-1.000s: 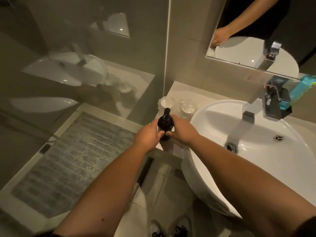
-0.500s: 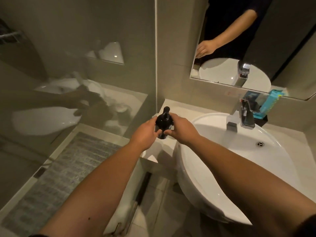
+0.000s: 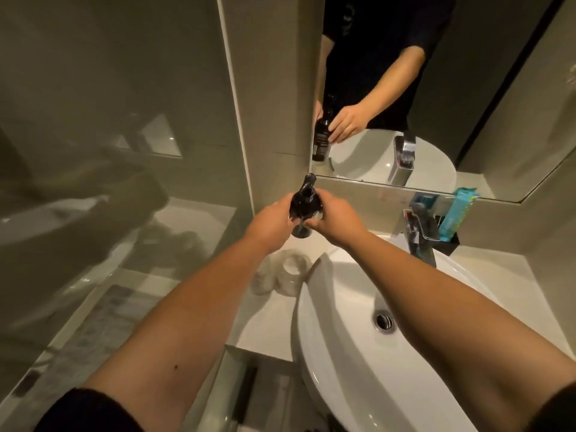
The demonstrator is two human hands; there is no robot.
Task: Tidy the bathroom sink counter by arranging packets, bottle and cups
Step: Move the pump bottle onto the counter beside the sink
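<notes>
A dark pump bottle [image 3: 304,202] stands upright at the back left corner of the white counter [image 3: 268,319], close to the wall under the mirror. My left hand [image 3: 269,226] grips its left side and my right hand [image 3: 335,221] grips its right side. Two clear glass cups [image 3: 288,272] sit upside down side by side on the counter, nearer to me than the bottle and just left of the basin. Teal and blue packets [image 3: 458,213] stand in a black holder [image 3: 450,241] behind the tap.
A white round basin [image 3: 358,322] with a drain fills the right side. A chrome tap [image 3: 419,236] rises at its back. A mirror [image 3: 436,88] hangs above, and a glass shower screen [image 3: 109,135] closes off the left.
Both hands have carried the bottle away from me, past the cups, to the back corner of the counter. The view has tilted up, showing more of the mirror.
</notes>
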